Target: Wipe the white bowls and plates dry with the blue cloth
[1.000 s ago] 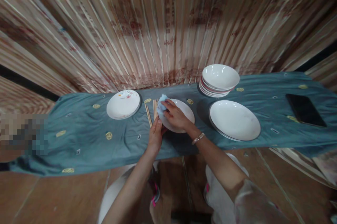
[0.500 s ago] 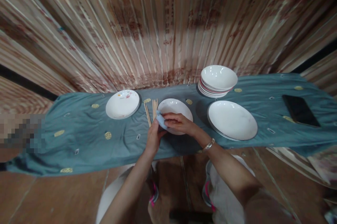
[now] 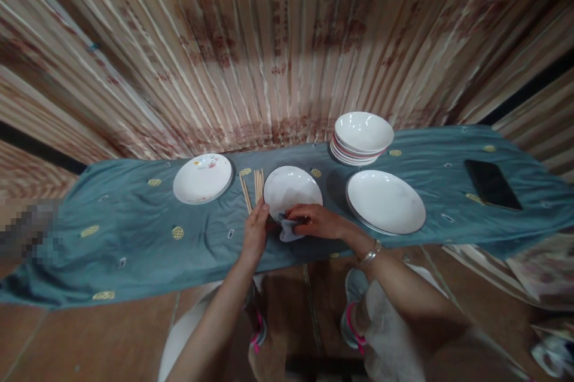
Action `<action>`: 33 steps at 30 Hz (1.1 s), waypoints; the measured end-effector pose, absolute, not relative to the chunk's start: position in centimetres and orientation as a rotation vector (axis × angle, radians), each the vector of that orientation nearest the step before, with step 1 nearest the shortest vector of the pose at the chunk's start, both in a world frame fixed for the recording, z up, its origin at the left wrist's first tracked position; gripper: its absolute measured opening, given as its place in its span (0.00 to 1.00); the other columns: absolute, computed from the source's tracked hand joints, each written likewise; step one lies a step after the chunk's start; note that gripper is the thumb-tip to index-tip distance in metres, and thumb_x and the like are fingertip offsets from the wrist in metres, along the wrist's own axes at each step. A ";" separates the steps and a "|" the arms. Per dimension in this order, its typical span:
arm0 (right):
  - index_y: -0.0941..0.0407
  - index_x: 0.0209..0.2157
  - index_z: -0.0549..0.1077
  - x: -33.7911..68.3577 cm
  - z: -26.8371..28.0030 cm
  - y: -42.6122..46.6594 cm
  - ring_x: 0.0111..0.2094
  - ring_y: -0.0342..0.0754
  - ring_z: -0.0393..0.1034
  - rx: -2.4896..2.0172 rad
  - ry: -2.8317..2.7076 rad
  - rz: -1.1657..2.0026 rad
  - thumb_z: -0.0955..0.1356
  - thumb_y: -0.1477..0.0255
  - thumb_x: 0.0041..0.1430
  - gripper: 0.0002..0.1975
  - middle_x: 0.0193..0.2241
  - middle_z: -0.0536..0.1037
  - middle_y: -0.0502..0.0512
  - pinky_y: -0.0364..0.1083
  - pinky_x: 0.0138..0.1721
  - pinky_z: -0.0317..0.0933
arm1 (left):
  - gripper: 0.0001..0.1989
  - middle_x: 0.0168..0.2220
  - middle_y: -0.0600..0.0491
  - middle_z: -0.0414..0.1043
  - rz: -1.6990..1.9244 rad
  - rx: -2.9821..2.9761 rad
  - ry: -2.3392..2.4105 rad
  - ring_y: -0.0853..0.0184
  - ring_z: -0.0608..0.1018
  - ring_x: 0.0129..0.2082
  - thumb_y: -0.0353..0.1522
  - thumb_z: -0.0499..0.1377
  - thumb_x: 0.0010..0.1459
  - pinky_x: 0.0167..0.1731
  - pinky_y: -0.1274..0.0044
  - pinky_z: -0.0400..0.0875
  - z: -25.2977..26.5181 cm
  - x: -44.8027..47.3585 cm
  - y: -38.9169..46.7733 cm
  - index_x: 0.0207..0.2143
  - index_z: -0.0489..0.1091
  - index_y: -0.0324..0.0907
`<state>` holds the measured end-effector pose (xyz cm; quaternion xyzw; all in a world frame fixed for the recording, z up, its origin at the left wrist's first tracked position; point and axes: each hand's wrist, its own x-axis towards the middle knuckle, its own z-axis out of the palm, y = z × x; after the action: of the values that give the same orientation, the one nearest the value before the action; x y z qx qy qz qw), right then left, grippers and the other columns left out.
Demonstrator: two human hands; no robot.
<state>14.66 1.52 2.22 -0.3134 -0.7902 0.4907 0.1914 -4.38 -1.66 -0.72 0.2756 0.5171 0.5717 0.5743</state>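
A white bowl [image 3: 292,182] with a dark rim sits in front of me, tilted slightly away from the cloth. My left hand [image 3: 256,229] grips its left edge, thumb on the rim and the other fingers partly hidden below. In my right hand [image 3: 316,222] is a crumpled light-blue cloth [image 3: 291,231], pressed against the bowl's near rim and draping over it. Several wooden chopsticks [image 3: 259,185] lie just left of the bowl, close to my left fingertips.
Flowered plates [image 3: 201,179] are at the left. A stack of bowls [image 3: 363,134] stands back right, with large oval-looking plates [image 3: 385,202] nearer. A black phone [image 3: 492,183] lies far right on the teal tablecloth [image 3: 147,250]. A curtain [image 3: 251,89] hangs behind.
The right hand and cloth have moved from the bowl's left rim to its near rim. My left hand has shifted slightly down along the left edge. The view has turned a little.
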 end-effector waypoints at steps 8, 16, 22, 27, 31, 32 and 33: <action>0.58 0.35 0.77 16.8 2.2 1.5 0.41 0.47 0.74 -1.187 -2.483 1.026 0.67 0.80 0.52 0.10 0.41 0.79 0.54 0.43 0.44 0.63 | 0.32 0.54 0.45 0.73 1.359 0.625 1.207 0.62 0.78 0.43 0.42 0.69 0.45 0.34 0.76 0.77 -0.1 -4.1 -1.7 0.53 0.73 0.40; 0.61 0.39 0.77 16.1 2.9 1.8 0.46 0.53 0.72 -1.668 -2.559 0.399 0.64 0.79 0.58 0.11 0.44 0.78 0.62 0.47 0.51 0.63 | 0.30 0.57 0.43 0.72 1.359 0.656 1.235 0.57 0.77 0.48 0.41 0.69 0.47 0.38 0.72 0.78 0.5 -3.7 -1.9 0.53 0.73 0.40; 0.63 0.43 0.75 15.4 2.0 3.1 0.52 0.54 0.69 -1.697 -2.490 0.267 0.61 0.82 0.62 0.14 0.50 0.75 0.66 0.49 0.58 0.60 | 0.26 0.56 0.44 0.72 1.360 0.726 1.266 0.54 0.76 0.50 0.40 0.68 0.50 0.38 0.71 0.79 0.9 -3.5 -2.0 0.51 0.75 0.40; 0.62 0.51 0.72 14.8 1.1 3.6 0.58 0.54 0.65 -1.618 -2.364 0.293 0.60 0.81 0.62 0.18 0.57 0.70 0.66 0.53 0.62 0.58 | 0.25 0.55 0.45 0.73 1.367 0.753 1.255 0.55 0.77 0.49 0.39 0.67 0.50 0.38 0.70 0.79 1.2 -3.5 -2.2 0.51 0.75 0.41; 0.65 0.58 0.67 14.1 0.8 3.6 0.63 0.54 0.60 -1.545 -2.342 0.315 0.59 0.82 0.62 0.23 0.61 0.66 0.68 0.55 0.64 0.55 | 0.23 0.54 0.45 0.74 1.366 0.761 1.219 0.55 0.76 0.49 0.38 0.67 0.51 0.40 0.70 0.79 1.5 -3.4 -2.4 0.50 0.76 0.41; 0.66 0.59 0.66 13.9 0.7 3.6 0.64 0.54 0.59 -1.528 -2.340 0.324 0.59 0.82 0.62 0.24 0.62 0.65 0.68 0.54 0.65 0.55 | 0.23 0.54 0.45 0.74 1.364 0.769 1.211 0.55 0.76 0.50 0.38 0.66 0.51 0.40 0.70 0.79 1.6 -3.4 -2.4 0.50 0.76 0.41; 0.66 0.60 0.65 13.8 0.6 3.6 0.64 0.54 0.58 -1.508 -2.337 0.336 0.59 0.81 0.62 0.25 0.63 0.64 0.68 0.54 0.65 0.54 | 0.23 0.54 0.45 0.74 1.362 0.775 1.208 0.55 0.76 0.50 0.38 0.66 0.51 0.39 0.71 0.79 1.6 -3.4 -2.5 0.50 0.76 0.41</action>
<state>13.78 3.62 0.58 -0.5306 -0.8221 0.1182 0.1693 -3.40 -2.45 1.64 0.3273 0.5100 0.5751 0.5495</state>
